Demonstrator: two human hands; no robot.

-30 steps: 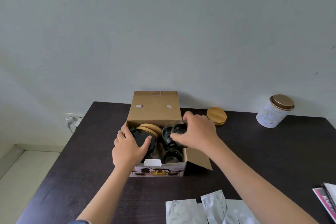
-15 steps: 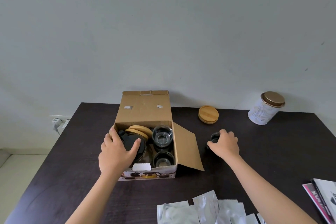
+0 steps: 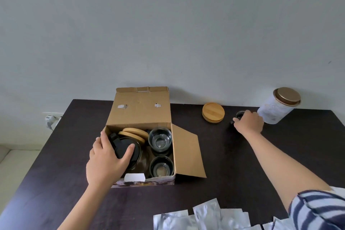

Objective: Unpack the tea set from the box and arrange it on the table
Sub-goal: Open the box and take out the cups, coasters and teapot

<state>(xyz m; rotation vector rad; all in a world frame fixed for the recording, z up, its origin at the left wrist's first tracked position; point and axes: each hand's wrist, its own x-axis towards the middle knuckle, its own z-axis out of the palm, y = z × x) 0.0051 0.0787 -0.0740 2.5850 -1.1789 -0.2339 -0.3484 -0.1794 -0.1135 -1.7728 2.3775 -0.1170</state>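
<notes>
An open cardboard box (image 3: 141, 114) stands on the dark table (image 3: 233, 164). Inside it are a glass teapot with a black lid (image 3: 125, 147), bamboo coasters (image 3: 135, 133) and two glass cups (image 3: 160, 138). My left hand (image 3: 109, 160) rests on the teapot's lid and the box's left wall. My right hand (image 3: 248, 122) is far right at the back of the table, its fingers closed over a small glass cup (image 3: 239, 114) standing between a bamboo coaster stack (image 3: 213, 112) and a white tin.
A white tin with a gold lid (image 3: 278, 107) stands at the back right against the wall. Several silver foil sachets (image 3: 207, 216) lie at the table's near edge. The box's right flap (image 3: 188, 153) hangs open. A wall socket (image 3: 50, 118) is left of the table.
My right hand lifted a glass cup out of the box and carried it right and back to the spot beside the white tin. My left hand stayed on the teapot.
</notes>
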